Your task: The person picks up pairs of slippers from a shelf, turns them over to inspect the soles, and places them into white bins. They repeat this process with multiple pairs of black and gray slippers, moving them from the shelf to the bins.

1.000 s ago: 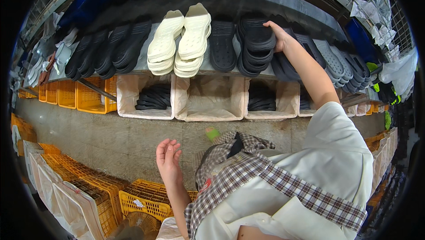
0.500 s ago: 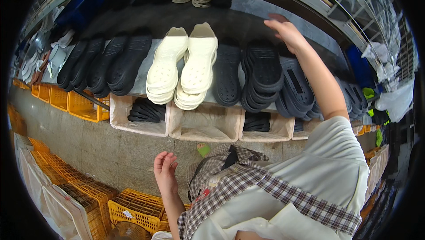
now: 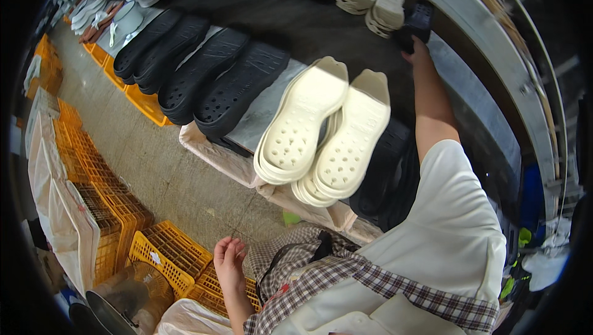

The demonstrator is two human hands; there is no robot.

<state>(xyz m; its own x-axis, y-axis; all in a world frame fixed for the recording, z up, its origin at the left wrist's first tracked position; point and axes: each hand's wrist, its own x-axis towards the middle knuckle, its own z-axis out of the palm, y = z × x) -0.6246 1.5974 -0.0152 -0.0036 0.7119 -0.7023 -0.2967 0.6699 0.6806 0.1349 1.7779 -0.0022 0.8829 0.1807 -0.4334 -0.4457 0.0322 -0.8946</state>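
My right hand (image 3: 418, 52) reaches over the bench to its far side. It touches the near end of a black foam shoe sole (image 3: 421, 16); its fingers are mostly hidden in shadow there. Beside that sole stand two smaller cream soles (image 3: 386, 7). Closer to me, two stacks of cream foam soles with holed toes (image 3: 341, 143) overhang the bench's front edge. My left hand (image 3: 230, 259) hangs low over the floor, away from the bench, its fingers curled together with nothing visible in them.
Black soles (image 3: 238, 84) line the bench (image 3: 265, 100) on the left; more dark soles (image 3: 386, 165) lie under my right arm. Cloth-lined bins (image 3: 213, 156) stand below the front edge. Yellow crates (image 3: 173, 251) and a fan (image 3: 139, 288) stand behind on the left. A small pot (image 3: 128, 18) is at far left.
My view has turned, so the bench now runs slantwise. My right hand has moved from above the bench to the far black sole. My left hand's fingers have curled slightly closer.
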